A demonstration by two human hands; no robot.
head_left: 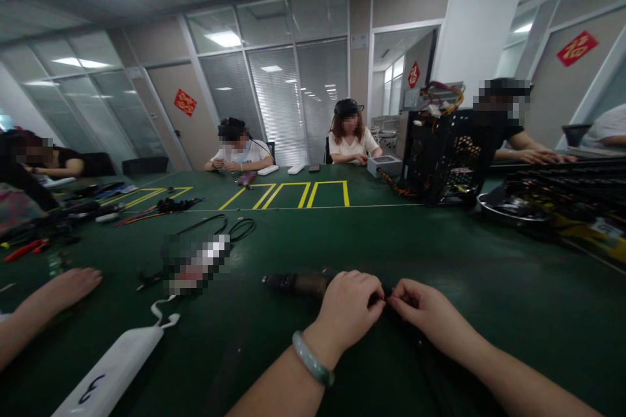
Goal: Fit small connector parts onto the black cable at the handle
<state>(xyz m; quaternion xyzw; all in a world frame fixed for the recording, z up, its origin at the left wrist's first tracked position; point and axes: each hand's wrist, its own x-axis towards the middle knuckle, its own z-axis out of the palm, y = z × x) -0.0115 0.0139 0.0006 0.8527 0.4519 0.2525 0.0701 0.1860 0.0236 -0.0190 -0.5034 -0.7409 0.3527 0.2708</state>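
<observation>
**Close work at the green workbench (274, 241)**

The bench runs the length of the room. On it stands an open black computer chassis (440, 156), with coloured wires (443, 101) bunched on top. Just beside it, a round metal tray (493, 212) sits beneath dark parts, its contents hard to make out. At the near edge, the left hand (349, 316), wearing a pale jade bangle (313, 358), curls closed over the end of a dark cylindrical tool (298, 285), which lies along the bench. The right hand (425, 313) pinches shut beside it, on something too hidden to identify.

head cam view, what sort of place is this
Probably an electronics assembly or repair workroom in an office: a long green-matted workbench with yellow tape outlines, an open computer chassis trailing wires, and red-handled pliers.
</observation>
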